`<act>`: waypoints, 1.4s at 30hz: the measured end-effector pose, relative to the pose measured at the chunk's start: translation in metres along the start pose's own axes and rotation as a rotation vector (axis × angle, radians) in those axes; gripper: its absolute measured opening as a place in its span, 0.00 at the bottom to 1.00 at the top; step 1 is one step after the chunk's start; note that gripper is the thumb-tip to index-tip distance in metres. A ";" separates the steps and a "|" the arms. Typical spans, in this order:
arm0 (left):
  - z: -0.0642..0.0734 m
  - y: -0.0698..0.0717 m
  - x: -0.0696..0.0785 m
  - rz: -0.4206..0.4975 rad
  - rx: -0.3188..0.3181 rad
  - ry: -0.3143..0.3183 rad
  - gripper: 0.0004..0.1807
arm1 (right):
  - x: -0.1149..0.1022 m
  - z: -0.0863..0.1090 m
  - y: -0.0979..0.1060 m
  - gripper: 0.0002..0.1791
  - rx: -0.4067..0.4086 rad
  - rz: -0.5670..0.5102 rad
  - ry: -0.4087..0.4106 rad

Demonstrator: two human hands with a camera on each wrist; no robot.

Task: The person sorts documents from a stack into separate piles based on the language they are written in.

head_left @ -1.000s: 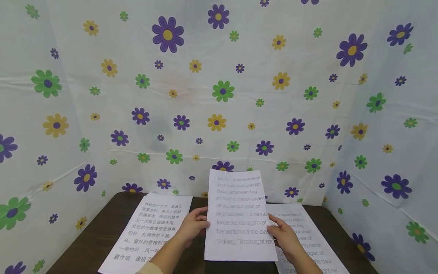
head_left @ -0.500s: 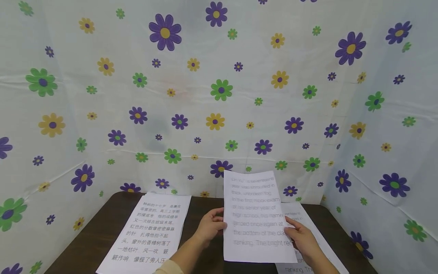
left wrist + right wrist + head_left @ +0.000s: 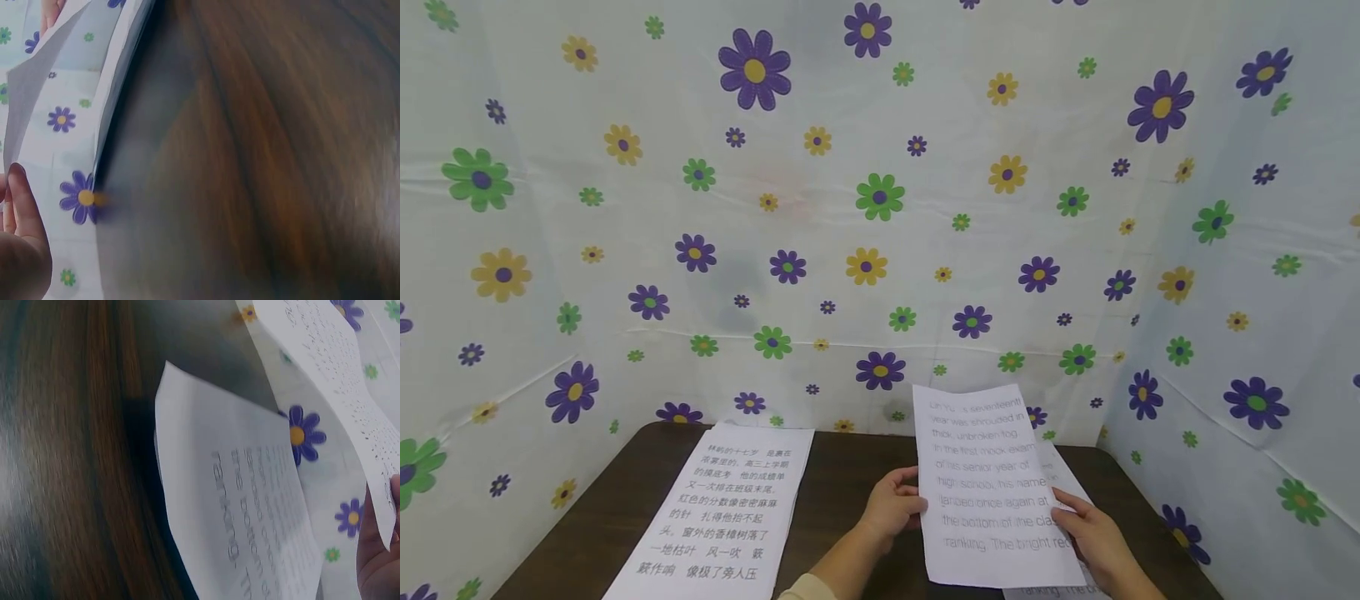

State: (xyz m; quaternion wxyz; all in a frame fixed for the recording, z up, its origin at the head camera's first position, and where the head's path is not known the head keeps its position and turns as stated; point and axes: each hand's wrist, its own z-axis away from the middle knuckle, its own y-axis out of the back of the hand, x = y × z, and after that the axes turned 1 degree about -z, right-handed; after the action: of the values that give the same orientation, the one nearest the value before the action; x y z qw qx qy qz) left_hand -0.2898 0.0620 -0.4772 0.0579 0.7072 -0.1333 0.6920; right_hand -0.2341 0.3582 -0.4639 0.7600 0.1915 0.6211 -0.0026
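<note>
Both hands hold up a white sheet of paper [image 3: 988, 483] printed with English text, tilted toward the head camera. My left hand [image 3: 891, 507] pinches its left edge, thumb in front. The right hand [image 3: 1093, 533] pinches the opposite edge, thumb on the printed side. Below and behind the held sheet lies a stack of English-printed paper [image 3: 231, 487], mostly hidden by the sheet in the head view. In the left wrist view the sheet [image 3: 37, 87] shows its grey back, with the left hand's fingers [image 3: 26, 206] at its edge.
A stack of paper printed with Chinese characters [image 3: 715, 508] lies on the left of the dark wooden table [image 3: 835, 475]. A white cloth with purple, green and yellow flowers [image 3: 820, 200] hangs behind and on both sides.
Both hands have carried the held sheet to the right and slightly down, over the right-hand stack, which it now covers more. The left stack has come fully out from behind the left arm.
</note>
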 end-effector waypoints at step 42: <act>0.019 -0.080 -0.023 -0.054 -0.158 0.220 0.25 | 0.052 -0.011 0.072 0.35 0.028 0.013 -0.163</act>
State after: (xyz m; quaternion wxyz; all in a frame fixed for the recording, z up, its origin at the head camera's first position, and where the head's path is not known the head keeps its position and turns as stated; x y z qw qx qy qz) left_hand -0.2503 0.1362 -0.4928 0.1464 0.6234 -0.1613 0.7509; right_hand -0.2152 0.4400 -0.4939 0.8054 0.2053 0.5556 -0.0219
